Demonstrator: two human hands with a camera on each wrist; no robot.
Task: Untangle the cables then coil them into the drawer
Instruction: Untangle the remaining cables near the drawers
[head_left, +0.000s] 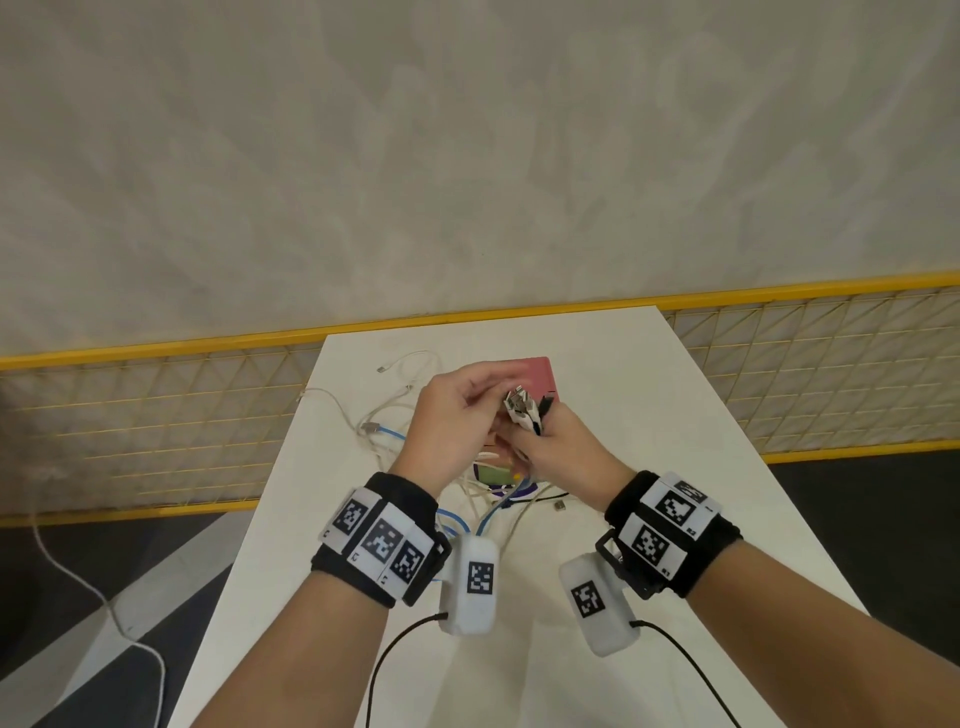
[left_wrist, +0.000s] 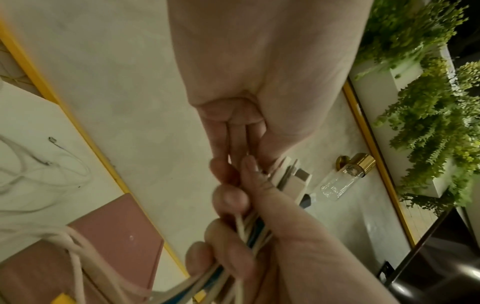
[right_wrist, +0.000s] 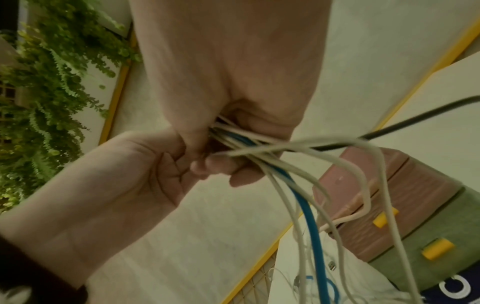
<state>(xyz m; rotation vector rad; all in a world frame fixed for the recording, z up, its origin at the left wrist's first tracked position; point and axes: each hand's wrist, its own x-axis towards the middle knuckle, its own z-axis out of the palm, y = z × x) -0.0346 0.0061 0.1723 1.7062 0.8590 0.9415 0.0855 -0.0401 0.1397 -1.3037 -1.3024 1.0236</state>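
You are at the gathering step: your right hand grips the cable bundle raised over the white table, your left hand pinching its plug ends. Next, free trailing strands near the pink drawer unit.

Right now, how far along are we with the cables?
Done: several plug ends are gathered into one bunch. In hand: right hand grips that bunch; left hand pinches at the plugs. Left: cable lengths lie looped and crossed on the table; nothing is coiled, none visibly in the pink drawer unit.
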